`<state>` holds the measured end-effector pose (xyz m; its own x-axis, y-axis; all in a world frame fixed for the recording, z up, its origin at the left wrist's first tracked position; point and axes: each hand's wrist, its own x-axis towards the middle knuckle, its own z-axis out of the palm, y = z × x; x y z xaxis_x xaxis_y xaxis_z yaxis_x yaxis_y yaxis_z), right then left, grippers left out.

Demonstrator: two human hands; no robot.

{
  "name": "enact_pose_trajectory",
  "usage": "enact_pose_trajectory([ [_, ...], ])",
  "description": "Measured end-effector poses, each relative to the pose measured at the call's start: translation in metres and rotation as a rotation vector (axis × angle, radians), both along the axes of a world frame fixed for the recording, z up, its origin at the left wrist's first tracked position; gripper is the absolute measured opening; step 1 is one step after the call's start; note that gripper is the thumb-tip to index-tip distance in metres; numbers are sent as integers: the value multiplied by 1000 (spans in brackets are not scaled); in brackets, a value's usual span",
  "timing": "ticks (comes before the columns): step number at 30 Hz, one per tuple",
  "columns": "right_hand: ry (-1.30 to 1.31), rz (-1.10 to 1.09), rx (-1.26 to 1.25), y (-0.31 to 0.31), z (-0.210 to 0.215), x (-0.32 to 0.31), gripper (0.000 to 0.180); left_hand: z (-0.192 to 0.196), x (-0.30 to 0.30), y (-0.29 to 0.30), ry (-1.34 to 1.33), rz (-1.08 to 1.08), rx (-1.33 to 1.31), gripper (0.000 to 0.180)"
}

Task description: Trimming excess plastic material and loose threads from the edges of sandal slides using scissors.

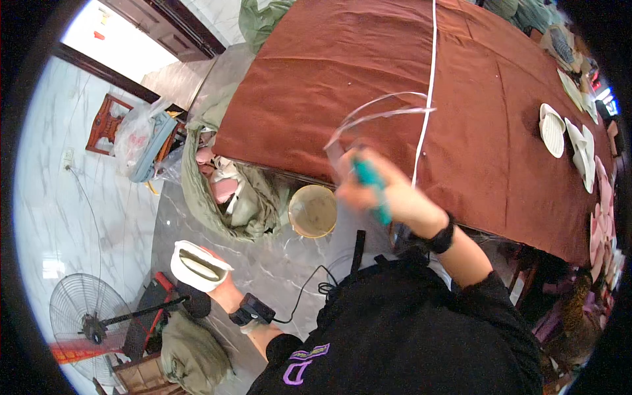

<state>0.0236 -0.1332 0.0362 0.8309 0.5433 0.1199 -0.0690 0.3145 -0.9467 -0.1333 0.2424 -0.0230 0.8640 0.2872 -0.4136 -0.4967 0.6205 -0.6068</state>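
Low on the left, my left hand (pixel 225 291) is closed on a white slipper (pixel 192 279), its opening facing up; most of the fingers are hidden behind it. My right hand (pixel 388 184), smeared by motion, is wrapped round a teal-handled tool (pixel 368 176) above the near edge of the brown-covered table (pixel 329 85). The tool's working end is too blurred to name. A clear, thin looped strip (pixel 384 113) arches from beside that hand over the tabletop. Whether the strip is gripped too, I cannot tell.
White slippers (pixel 553 131) and pink ones (pixel 599 224) line the table's right side. An open green sack (pixel 197 178) with pink slippers and a round bucket (pixel 313 187) stand by the near edge. A fan (pixel 92 316), a chair (pixel 108 125) and another sack (pixel 194 355) are left.
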Motion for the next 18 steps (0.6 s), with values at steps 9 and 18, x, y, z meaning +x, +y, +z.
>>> enact_pose_trajectory([
  [9,89,1153,-177,134,8,-31,39,-7,-57,1,-1279,-428,-1167,39],
  [18,-283,244,-707,195,-146,6,47,-55,-108,29,-1480,-348,-1346,40],
])
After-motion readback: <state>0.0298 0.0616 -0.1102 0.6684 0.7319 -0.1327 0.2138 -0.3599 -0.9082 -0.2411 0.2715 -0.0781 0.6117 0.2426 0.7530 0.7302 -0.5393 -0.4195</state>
